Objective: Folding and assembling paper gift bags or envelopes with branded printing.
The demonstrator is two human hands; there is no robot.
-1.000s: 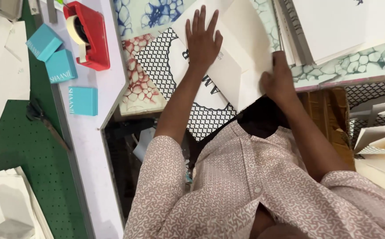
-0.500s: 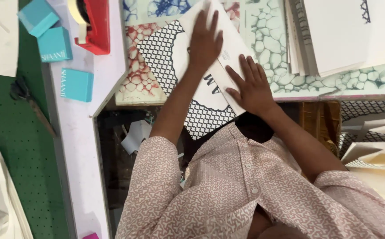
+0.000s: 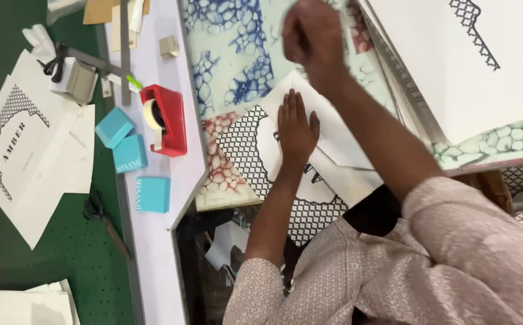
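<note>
My left hand [image 3: 296, 129] lies flat, fingers together, on a white folded sheet [image 3: 339, 150] printed with a black lattice pattern. That sheet rests on marbled papers, one blue [image 3: 231, 60] and one red [image 3: 216, 162]. My right hand [image 3: 311, 39] is raised over the far part of the marbled paper. It is blurred, its fingers are curled in, and nothing shows in it. Both sleeves are pale with a small pink print.
A red tape dispenser [image 3: 168, 120] and three teal boxes [image 3: 130, 153] sit on the white table strip to the left. Scissors [image 3: 102, 216] and a lattice-printed sheet [image 3: 21, 150] lie on the green mat [image 3: 63, 259]. A large white board [image 3: 466, 60] leans at top right.
My right hand has lifted off the white sheet and moved away toward the far side, curling its fingers. My left hand stays pressed flat on the sheet. The view has shifted.
</note>
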